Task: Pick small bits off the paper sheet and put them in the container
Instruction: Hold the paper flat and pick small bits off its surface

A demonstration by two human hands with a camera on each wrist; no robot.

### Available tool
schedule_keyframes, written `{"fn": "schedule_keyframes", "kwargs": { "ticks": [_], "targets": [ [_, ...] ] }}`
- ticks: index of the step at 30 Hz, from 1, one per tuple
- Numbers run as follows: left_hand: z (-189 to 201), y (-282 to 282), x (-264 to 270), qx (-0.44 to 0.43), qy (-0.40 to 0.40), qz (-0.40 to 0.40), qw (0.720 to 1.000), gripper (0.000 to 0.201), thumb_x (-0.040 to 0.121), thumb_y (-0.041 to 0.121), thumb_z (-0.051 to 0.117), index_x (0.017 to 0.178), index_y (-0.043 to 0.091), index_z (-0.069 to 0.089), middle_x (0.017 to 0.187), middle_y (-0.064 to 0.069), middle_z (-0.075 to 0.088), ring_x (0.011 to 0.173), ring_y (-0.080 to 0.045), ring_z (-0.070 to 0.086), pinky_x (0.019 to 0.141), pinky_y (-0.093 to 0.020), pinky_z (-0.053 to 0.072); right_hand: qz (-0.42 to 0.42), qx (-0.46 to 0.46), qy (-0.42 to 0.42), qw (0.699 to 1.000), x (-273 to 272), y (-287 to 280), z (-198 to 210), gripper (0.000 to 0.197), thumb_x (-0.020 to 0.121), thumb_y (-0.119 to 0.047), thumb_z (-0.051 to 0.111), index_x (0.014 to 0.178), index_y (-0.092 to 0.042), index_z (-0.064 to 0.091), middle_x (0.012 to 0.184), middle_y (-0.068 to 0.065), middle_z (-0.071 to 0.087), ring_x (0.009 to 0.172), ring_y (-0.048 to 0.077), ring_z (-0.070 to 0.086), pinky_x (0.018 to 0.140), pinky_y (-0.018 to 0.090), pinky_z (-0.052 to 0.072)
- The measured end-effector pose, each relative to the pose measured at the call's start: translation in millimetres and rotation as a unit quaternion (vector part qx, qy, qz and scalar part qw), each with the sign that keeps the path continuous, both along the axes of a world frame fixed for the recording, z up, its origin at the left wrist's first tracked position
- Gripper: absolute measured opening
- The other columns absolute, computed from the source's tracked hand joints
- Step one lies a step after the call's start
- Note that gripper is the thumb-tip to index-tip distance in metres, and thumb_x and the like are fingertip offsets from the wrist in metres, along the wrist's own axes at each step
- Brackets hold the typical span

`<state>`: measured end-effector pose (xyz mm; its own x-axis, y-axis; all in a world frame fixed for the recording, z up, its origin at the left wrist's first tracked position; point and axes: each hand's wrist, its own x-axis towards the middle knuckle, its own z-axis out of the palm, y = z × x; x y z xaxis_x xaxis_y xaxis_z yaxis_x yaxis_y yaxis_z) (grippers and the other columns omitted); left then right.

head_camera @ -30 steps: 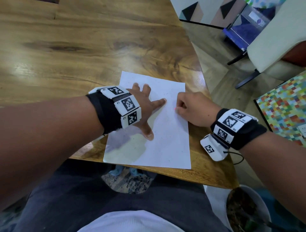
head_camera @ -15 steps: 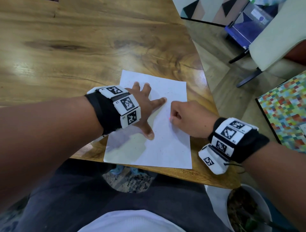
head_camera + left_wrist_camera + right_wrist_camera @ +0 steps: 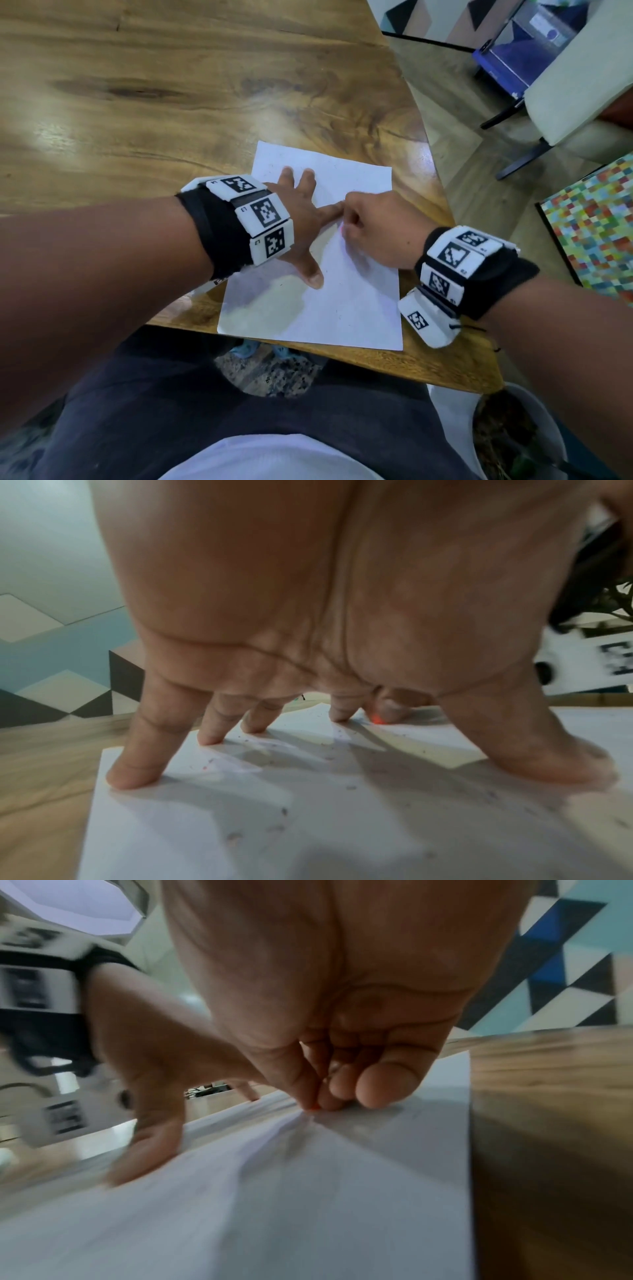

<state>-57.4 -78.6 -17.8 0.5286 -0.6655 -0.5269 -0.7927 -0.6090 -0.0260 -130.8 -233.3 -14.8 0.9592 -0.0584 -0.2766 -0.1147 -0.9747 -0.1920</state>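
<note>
A white paper sheet (image 3: 346, 305) lies at the near right corner of the wooden table (image 3: 171, 102), dotted with tiny dark specks (image 3: 283, 810). My left hand (image 3: 310, 226) rests flat on the sheet's left half, its spread fingertips (image 3: 131, 777) pressing the paper down. My right hand (image 3: 346, 229) is curled, knuckles up, right beside the left index finger. Its thumb and forefinger pinch a tiny orange bit (image 3: 313, 1109) against the paper; the same orange bit (image 3: 376, 719) shows in the left wrist view. No container on the table is in view.
The table edge runs just below and to the right of the sheet. A white pot (image 3: 555, 442) with dark contents stands on the floor at the lower right. A colourful checkered mat (image 3: 596, 233) and a chair (image 3: 565, 85) are to the right.
My right hand has slid left across the sheet, from its right edge to beside the left index finger. The left hand has stayed pressed on the paper.
</note>
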Motion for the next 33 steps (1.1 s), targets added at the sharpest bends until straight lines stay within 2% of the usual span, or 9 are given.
{"fn": "schedule_keyframes", "kwargs": {
  "ticks": [5,9,12,15,19,24,28,31,33],
  "targets": [
    [3,3,-1,-0.009,0.027,0.016,0.999,0.13,0.063,0.08,0.076,0.157,0.054,-0.01,0.169,-0.01,-0.023,0.155,-0.042,-0.018,0.115,-0.072,0.024,-0.04,-0.037,-0.009,0.998,25,-21,4,0.01,0.094,-0.025,0.05,0.086,-0.02,0.055,0.086,0.0,0.061,0.085,0.023,0.059,0.07,0.035,0.051],
    [8,-1,-3,-0.016,0.043,0.006,0.999,0.129,0.067,0.069,0.081,0.161,0.046,-0.004,0.171,0.002,-0.019,0.156,-0.036,-0.018,0.115,-0.067,0.025,0.005,-0.02,-0.004,1.0,-6,-4,6,0.009,0.094,-0.024,0.049,0.086,-0.02,0.052,0.084,0.003,0.065,0.081,0.026,0.061,0.072,0.039,0.054],
    [8,-4,-4,-0.012,0.04,0.002,0.999,0.129,0.067,0.075,0.077,0.161,0.043,-0.006,0.171,0.001,-0.019,0.156,-0.037,-0.017,0.114,-0.067,0.026,0.084,0.001,0.028,0.996,-40,16,7,0.012,0.095,-0.027,0.048,0.085,-0.022,0.048,0.082,0.002,0.064,0.075,0.024,0.059,0.067,0.041,0.052],
    [3,-5,-8,-0.01,0.034,0.008,0.999,0.133,0.061,0.092,0.064,0.161,0.042,-0.008,0.17,0.002,-0.021,0.156,-0.038,-0.018,0.111,-0.073,0.024,0.095,0.007,0.049,0.994,-48,16,8,0.012,0.095,-0.03,0.05,0.085,-0.022,0.05,0.08,-0.001,0.063,0.072,0.022,0.059,0.064,0.04,0.051],
    [-5,-3,-10,-0.018,0.013,0.001,1.0,0.138,0.056,0.096,0.061,0.159,0.041,-0.011,0.169,0.001,-0.023,0.155,-0.039,-0.017,0.106,-0.082,0.023,0.003,-0.011,-0.002,1.0,-24,-16,3,0.011,0.092,-0.027,0.054,0.085,-0.018,0.055,0.08,-0.001,0.062,0.076,0.023,0.058,0.066,0.036,0.049],
    [-5,-6,-14,-0.013,-0.006,-0.006,1.0,0.137,0.058,0.095,0.062,0.159,0.042,-0.015,0.169,-0.005,-0.023,0.156,-0.039,-0.015,0.109,-0.08,0.022,-0.068,-0.03,-0.028,0.997,3,-47,1,0.01,0.093,-0.024,0.052,0.087,-0.018,0.056,0.084,0.001,0.063,0.081,0.023,0.059,0.074,0.041,0.054],
    [-5,-8,-13,-0.019,0.002,-0.01,1.0,0.131,0.059,0.092,0.065,0.153,0.055,-0.018,0.169,-0.011,-0.022,0.155,-0.043,-0.013,0.11,-0.078,0.022,-0.012,-0.033,-0.021,0.999,-19,-35,4,0.012,0.095,-0.027,0.051,0.085,-0.019,0.054,0.079,-0.001,0.061,0.077,0.022,0.059,0.071,0.04,0.053],
    [-4,-13,-12,-0.013,0.0,-0.015,1.0,0.13,0.058,0.092,0.067,0.15,0.06,-0.02,0.168,-0.013,-0.023,0.154,-0.047,-0.013,0.107,-0.074,0.031,0.06,-0.013,0.019,0.998,-49,-21,7,0.015,0.097,-0.029,0.05,0.087,-0.019,0.055,0.078,-0.003,0.062,0.075,0.019,0.058,0.068,0.04,0.051],
    [-3,-17,-13,-0.006,-0.001,-0.016,1.0,0.131,0.058,0.091,0.069,0.15,0.061,-0.02,0.168,-0.016,-0.022,0.153,-0.05,-0.012,0.105,-0.071,0.036,0.063,-0.006,0.03,0.998,-54,-23,7,0.015,0.097,-0.03,0.051,0.087,-0.019,0.055,0.079,-0.004,0.062,0.074,0.017,0.057,0.068,0.041,0.051]
  ]
}}
